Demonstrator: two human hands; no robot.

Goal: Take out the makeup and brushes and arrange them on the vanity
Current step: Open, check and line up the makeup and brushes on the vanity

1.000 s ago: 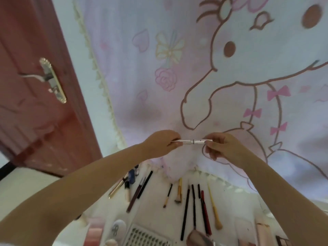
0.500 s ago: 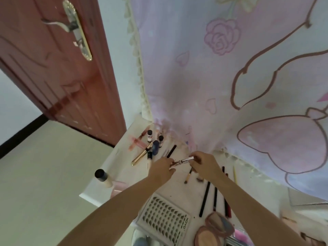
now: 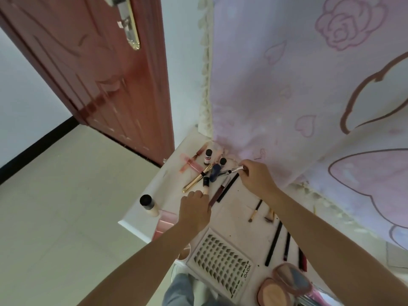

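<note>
The right hand (image 3: 257, 176) pinches one end of a slim silver makeup pen (image 3: 231, 171), light, stiff and probably slippery, at the vanity's (image 3: 141, 214) far left; the left hand (image 3: 194, 209) hovers loosely curled and holds nothing.

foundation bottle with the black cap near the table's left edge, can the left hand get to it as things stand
Probably yes. The left hand hovers just right of the foundation bottle, holding nothing that shows, with bare vanity top between them. The bottle stands apart from the clutter, near the edge. The right hand is busy with a silver pen.
</note>
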